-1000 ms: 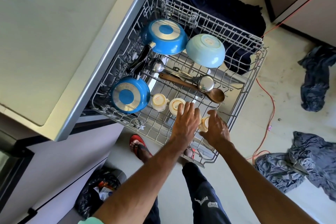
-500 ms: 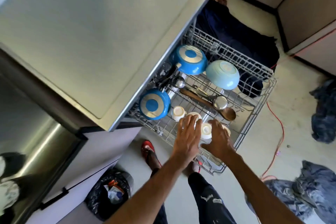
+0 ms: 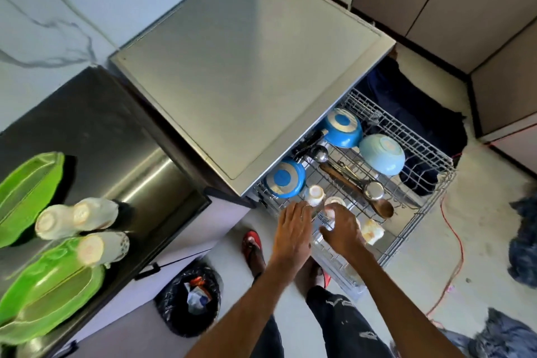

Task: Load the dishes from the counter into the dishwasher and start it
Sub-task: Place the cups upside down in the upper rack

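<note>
The dishwasher's wire rack (image 3: pixel 430 203) is pulled out. It holds two upturned blue pans (image 3: pixel 343 128) (image 3: pixel 286 179), a light blue bowl (image 3: pixel 382 154), a wooden spoon (image 3: pixel 383 208), a ladle (image 3: pixel 319 152) and several upturned cream cups (image 3: pixel 315 195) (image 3: pixel 372 231). My left hand (image 3: pixel 293 229) hovers flat over the rack's front edge, fingers straight, holding nothing. My right hand (image 3: pixel 340 229) is beside it with loose, spread fingers over a cup and grips nothing that I can see. On the dark steel counter (image 3: pixel 101 131) at the left stand three more cream cups (image 3: pixel 96 212) and green plates (image 3: pixel 26 192).
The dishwasher's flat grey top (image 3: pixel 247 67) juts over the rack's back. A black rubbish bag (image 3: pixel 189 296) sits on the floor under the counter. My red sandal (image 3: pixel 252 244) is below the rack. An orange cable (image 3: pixel 453 241) and dark cloths (image 3: pixel 523 241) lie on the floor to the right.
The view has swung left and the counter with its cups and green plates has come into sight. My right hand has let go of the cup and both hands have drawn back slightly.
</note>
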`<state>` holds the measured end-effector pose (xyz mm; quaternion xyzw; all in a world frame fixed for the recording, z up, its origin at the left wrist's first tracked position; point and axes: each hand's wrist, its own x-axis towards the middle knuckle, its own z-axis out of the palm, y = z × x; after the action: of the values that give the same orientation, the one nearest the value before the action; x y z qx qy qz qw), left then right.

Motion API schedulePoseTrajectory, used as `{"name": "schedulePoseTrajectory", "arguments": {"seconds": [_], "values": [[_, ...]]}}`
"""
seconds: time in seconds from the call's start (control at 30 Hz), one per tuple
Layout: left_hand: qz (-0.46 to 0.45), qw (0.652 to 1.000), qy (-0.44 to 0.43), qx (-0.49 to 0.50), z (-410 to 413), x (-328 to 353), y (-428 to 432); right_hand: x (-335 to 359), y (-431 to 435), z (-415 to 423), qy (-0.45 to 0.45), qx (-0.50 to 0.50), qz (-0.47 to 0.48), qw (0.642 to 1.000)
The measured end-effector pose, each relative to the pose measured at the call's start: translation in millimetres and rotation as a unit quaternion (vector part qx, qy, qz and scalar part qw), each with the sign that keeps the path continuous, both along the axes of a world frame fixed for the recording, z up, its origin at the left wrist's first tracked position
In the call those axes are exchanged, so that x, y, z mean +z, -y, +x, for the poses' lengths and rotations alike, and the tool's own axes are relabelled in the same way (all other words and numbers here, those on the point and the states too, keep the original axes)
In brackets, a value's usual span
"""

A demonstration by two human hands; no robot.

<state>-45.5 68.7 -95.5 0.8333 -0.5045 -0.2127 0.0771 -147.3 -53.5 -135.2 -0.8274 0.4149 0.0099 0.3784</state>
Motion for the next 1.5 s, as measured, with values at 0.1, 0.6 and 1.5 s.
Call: {"name": "schedulePoseTrajectory", "arguments": {"seconds": [0.1, 0.6, 1.5], "values": [[-0.012, 1.000, -0.008, -0.009, -3, -3, 0, -9, 5, -12, -0.007, -0.068, -0.023, 0.997], [-0.016, 0.992, -0.065, -0.104, -63, -122, 65, -191, 116, -122, -0.238, -0.166, 0.082, 0.953], [0.002, 0.989, -0.115, -0.093, -71, -146, 83, -127, 101, -105, -0.186, -0.183, 0.084, 0.962]]}}
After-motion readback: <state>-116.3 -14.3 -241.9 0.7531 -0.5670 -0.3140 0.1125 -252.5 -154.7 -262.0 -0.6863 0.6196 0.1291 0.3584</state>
